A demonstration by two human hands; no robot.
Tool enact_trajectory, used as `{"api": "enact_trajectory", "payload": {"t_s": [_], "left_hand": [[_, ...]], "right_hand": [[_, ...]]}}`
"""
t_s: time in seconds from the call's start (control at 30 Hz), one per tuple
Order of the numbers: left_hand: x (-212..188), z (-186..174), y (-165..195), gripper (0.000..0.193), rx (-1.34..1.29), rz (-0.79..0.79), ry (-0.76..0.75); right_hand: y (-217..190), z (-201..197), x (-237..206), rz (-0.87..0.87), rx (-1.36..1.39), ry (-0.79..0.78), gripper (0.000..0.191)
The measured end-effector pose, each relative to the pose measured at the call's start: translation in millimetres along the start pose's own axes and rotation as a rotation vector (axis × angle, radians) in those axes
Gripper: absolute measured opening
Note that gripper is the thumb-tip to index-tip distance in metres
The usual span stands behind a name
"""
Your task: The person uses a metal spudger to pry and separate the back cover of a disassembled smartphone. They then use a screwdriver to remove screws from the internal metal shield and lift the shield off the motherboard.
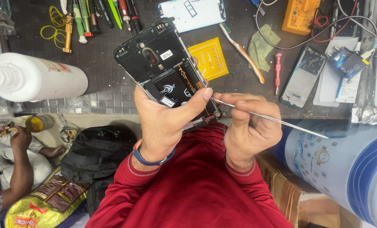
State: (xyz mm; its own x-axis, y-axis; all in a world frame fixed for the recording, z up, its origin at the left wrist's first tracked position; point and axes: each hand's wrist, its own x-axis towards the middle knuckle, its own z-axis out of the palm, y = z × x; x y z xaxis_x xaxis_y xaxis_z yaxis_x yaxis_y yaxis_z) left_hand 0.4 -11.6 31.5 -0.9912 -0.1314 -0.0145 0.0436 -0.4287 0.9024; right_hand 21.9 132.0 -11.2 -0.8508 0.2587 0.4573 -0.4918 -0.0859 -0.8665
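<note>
Phone (pixel 165 71) — opened, tilted; left hand (pixel 163 122) fingers wrapped round it | right hand (pixel 249 124) fingers pinching tweezers (pixel 273 119)

Opened phone (pixel 165 74) (above the bench (pixel 108 84)) left of tweezers (pixel 273 119).

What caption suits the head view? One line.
Left hand holds an opened phone; right hand holds thin tweezers.

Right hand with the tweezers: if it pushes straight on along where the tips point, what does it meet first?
Probably the lower edge of the opened phone, where the tweezers in the right hand already end beside the left hand's thumb; depth is unclear.
</note>
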Motion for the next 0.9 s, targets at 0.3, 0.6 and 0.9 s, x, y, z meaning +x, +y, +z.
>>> {"api": "enact_trajectory", "payload": {"t_s": [0.3, 0.6, 0.9], "left_hand": [[0.2, -0.5, -1.1, 0.042, 0.024, 0.021, 0.002], [1.0, -0.2, 1.6, 0.04, 0.014, 0.012, 0.011], [1.2, -0.2, 2.5, 0.04, 0.004, 0.009, 0.017]], "right_hand": [[-1.7, 1.2, 1.7, -0.046, -0.079, -0.045, 0.016], [-4.1, 2.9, 3.1, -0.076, -0.11, -0.082, 0.009], [-7.6, 3.2, 0.5, -0.064, -0.134, -0.092, 0.009]]}}
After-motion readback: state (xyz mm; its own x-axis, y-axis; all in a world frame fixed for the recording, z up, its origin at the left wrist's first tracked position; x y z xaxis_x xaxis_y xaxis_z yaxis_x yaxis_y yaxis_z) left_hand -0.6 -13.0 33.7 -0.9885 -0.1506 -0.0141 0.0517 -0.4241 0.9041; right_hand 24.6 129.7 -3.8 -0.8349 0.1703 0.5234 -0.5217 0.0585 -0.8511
